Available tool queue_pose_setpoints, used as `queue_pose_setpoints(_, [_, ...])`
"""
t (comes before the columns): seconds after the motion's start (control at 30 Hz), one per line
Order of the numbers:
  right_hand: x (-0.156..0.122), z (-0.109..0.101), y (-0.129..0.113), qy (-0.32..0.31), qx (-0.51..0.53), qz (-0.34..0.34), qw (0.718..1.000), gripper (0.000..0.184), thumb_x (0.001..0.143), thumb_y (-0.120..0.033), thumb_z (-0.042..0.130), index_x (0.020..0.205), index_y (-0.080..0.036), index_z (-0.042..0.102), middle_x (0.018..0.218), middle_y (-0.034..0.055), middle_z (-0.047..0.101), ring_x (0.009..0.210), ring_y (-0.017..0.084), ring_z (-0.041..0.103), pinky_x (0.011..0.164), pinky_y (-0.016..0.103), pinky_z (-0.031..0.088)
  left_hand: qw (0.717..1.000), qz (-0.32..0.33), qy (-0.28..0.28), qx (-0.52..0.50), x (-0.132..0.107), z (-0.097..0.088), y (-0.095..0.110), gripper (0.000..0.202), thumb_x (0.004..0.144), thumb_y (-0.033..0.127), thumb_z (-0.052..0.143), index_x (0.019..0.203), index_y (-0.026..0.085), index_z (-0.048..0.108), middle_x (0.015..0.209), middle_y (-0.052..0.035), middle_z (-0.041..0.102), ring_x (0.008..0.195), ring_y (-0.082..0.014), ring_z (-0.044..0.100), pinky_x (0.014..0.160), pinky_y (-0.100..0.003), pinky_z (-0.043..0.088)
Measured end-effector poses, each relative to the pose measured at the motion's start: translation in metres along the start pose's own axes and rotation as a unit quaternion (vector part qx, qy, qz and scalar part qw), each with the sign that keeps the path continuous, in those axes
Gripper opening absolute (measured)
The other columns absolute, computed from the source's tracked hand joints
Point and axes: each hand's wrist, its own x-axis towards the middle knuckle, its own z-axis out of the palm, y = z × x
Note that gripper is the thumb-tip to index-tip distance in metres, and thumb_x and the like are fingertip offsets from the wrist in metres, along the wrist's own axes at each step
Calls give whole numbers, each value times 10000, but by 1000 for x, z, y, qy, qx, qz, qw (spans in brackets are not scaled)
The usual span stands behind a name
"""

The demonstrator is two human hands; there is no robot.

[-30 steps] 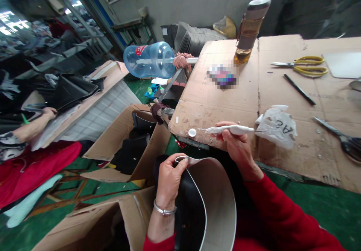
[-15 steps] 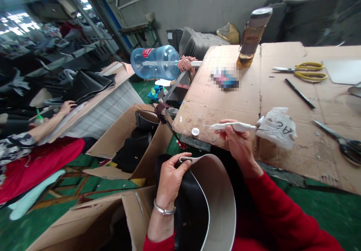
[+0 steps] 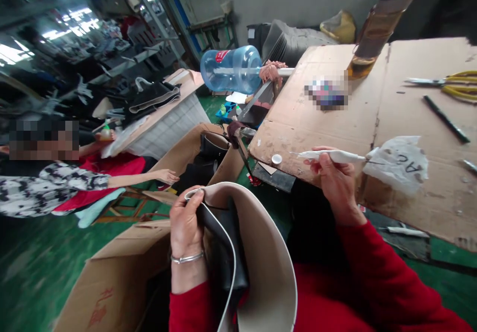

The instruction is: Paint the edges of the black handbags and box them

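My left hand (image 3: 185,225), with a metal bangle at its wrist, pinches the top edge of a black leather piece (image 3: 266,257) with a beige lining. The piece curves open in front of my body, its pale rim facing up. In my right hand (image 3: 338,185) is a slim white pen-like tool (image 3: 341,156) with a thin point at each end, held level over the table's near edge. A crumpled white plastic bag (image 3: 397,165) marked "AC" lies by the tool's right end. Near its left end sits a small white cap (image 3: 276,159).
The cardboard-covered table (image 3: 294,128) bears a drink bottle (image 3: 383,26), yellow-handled scissors (image 3: 460,86) and a black pen (image 3: 446,118). Cardboard boxes (image 3: 112,272) stand on the floor at left. A big blue water bottle (image 3: 231,69) juts from the table's side. A co-worker (image 3: 74,180) reaches toward a box.
The view has shifted, so the table sits farther right. My left hand and the leather piece are farther left. The co-worker has leaned into view, arm stretched toward the box. My right hand keeps its hold.
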Motion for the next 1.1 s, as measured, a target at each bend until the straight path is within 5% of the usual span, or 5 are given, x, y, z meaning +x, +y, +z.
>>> queue_pose_setpoints(0.17, [-1,0,0,16,19,-15,1000,343,866,-511,813,979,-191,765,732,23,728,579,143,613,517,240,418,994,54,91,-22,8,-54,7,273,584,289,842,792,178,704,763,37,692,726,-146,627,767,-273,507])
queue_pose_setpoints(0.33, [-2,0,-1,21,41,-13,999,244,863,-387,842,942,-162,787,752,62,741,592,152,640,509,254,403,990,38,123,-55,6,-81,-1,229,696,235,817,865,127,707,804,36,709,781,-136,616,774,-233,503])
queue_pose_setpoints(0.47, [-2,-1,0,23,59,-31,998,227,856,-355,850,923,-148,786,730,70,730,604,158,671,489,250,388,989,25,133,-53,10,-86,-13,289,731,267,815,952,110,713,821,28,721,781,-144,625,766,-246,505])
queue_pose_setpoints(0.6, [0,1,1,25,49,-43,998,250,841,-359,848,916,-131,778,709,50,719,574,142,670,469,227,392,985,25,161,-57,16,-85,-22,335,622,315,848,881,139,728,779,25,718,724,-147,633,728,-264,513])
queue_pose_setpoints(1.1, [-1,2,2,33,30,-67,997,222,845,-336,792,913,-126,766,661,27,678,557,154,664,469,237,381,985,8,152,-75,16,-81,-26,334,590,329,851,854,152,745,770,9,721,712,-163,652,752,-292,538])
